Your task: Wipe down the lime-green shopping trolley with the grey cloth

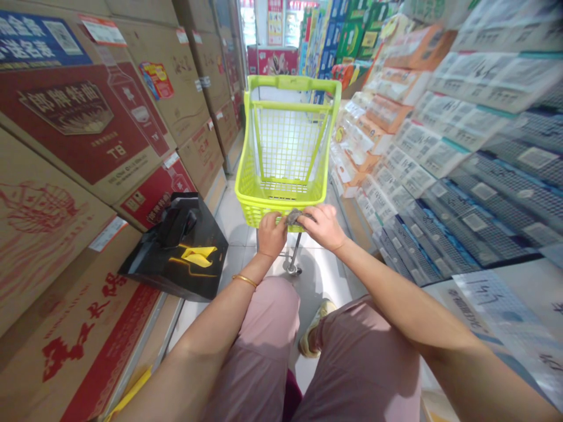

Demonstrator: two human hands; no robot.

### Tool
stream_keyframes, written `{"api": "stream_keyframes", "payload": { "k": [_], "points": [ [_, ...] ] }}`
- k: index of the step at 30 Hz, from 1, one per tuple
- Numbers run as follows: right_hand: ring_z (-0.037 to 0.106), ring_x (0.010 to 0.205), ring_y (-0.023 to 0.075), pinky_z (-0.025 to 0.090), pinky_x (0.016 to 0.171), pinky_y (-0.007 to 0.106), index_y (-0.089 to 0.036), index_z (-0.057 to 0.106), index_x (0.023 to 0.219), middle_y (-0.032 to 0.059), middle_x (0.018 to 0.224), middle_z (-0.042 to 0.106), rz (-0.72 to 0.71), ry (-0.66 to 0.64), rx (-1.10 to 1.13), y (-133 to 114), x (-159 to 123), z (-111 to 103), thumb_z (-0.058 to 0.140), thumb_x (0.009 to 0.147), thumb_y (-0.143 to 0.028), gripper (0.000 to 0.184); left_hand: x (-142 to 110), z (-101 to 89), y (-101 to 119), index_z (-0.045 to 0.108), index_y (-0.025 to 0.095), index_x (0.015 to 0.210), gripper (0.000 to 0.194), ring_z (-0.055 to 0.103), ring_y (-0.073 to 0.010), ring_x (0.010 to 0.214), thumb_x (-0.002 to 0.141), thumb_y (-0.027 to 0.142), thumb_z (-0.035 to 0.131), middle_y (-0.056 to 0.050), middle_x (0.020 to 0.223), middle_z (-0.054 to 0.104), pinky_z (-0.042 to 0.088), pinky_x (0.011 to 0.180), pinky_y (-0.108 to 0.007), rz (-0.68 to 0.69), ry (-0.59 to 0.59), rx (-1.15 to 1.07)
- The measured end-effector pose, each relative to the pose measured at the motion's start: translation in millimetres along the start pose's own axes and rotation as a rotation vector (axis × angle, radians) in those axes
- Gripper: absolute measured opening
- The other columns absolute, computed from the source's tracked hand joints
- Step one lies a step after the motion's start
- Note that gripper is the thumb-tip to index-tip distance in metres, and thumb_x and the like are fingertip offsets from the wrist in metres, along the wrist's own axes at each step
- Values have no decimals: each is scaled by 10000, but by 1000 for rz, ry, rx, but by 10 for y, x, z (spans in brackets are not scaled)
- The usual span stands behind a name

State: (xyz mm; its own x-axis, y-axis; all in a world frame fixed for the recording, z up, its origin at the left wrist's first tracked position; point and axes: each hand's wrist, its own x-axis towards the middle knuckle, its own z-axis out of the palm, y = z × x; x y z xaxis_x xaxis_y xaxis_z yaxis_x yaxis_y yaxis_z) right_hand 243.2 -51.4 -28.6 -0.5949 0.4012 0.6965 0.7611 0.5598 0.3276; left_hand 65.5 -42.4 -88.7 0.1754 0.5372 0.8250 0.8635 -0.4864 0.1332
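A yellow-green plastic shopping cart [281, 202] stands in the aisle right in front of my knees, its basket facing me and its wheels on the tiles. My right hand [324, 225] is closed on a crumpled grey cloth [294, 217], pressed against the front rim of the basket. Just left of the cloth, my left hand [271, 234] is curled at the same rim, its fingertips bent over the plastic. A gold bangle [244, 281] circles the left wrist.
Stacked cardboard cartons [97, 117] line the left side. A black gift bag [176, 252] with a yellow ribbon leans by them. On the right rise piles of wrapped packs [475, 170]. Colourful boxes [360, 29] and a red display [277, 60] stand farther back.
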Motion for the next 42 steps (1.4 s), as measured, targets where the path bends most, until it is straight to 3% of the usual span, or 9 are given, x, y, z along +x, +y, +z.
{"api": "stream_keyframes", "payload": {
  "k": [3,6,12,15,22,27,37,42],
  "points": [
    [422,912,177,298,800,334,-285,653,962,27,957,623,70,104,21,46,65,-85,509,894,-277,159,2,-4,4,662,203,884,160,519,-215,947,870,195,503,-102,977,589,434,828,-360,-26,-27,-7],
    [411,929,185,307,816,334,-271,657,952,33,956,627,67,119,82,54,55,-51,521,886,-287,152,4,-10,2,656,203,868,152,518,-215,965,868,195,504,-105,995,586,431,847,-369,-53,-72,-21],
    [402,933,186,290,816,335,-269,663,957,27,973,641,-24,27,133,-3,-154,212,520,891,-288,159,3,-12,-20,653,203,932,162,517,-221,950,868,212,504,-111,988,583,438,837,-373,-53,-95,-36],
    [405,939,184,281,795,335,-258,661,938,28,992,646,-83,-85,142,-51,-283,335,482,911,-260,181,6,-16,-20,654,210,987,194,514,-222,961,865,191,503,-112,988,579,433,839,-368,-44,-91,-37],
    [425,883,173,277,744,327,-235,647,929,31,957,651,-258,-234,195,-141,-448,504,458,923,-213,191,16,-27,-9,670,209,962,193,520,-207,923,866,192,504,-104,952,576,435,808,-342,-8,-25,22],
    [437,899,167,294,755,320,-247,647,929,29,985,645,-225,-240,147,-137,-332,411,451,926,-238,196,10,-26,-19,667,210,969,199,525,-214,930,875,206,492,-110,964,579,430,814,-360,-46,-45,-35],
    [418,906,180,285,806,345,-299,663,951,29,961,627,111,18,82,31,9,-34,470,910,-279,198,-2,-14,-35,659,200,917,150,528,-220,941,856,188,523,-102,976,595,426,829,-365,-40,-37,-67],
    [403,915,181,277,804,336,-298,667,943,29,943,619,85,42,154,35,-22,43,496,896,-272,180,-7,-15,-40,658,199,889,128,522,-221,964,842,185,540,-103,993,588,428,850,-377,-63,-66,-57]
  ]
}}
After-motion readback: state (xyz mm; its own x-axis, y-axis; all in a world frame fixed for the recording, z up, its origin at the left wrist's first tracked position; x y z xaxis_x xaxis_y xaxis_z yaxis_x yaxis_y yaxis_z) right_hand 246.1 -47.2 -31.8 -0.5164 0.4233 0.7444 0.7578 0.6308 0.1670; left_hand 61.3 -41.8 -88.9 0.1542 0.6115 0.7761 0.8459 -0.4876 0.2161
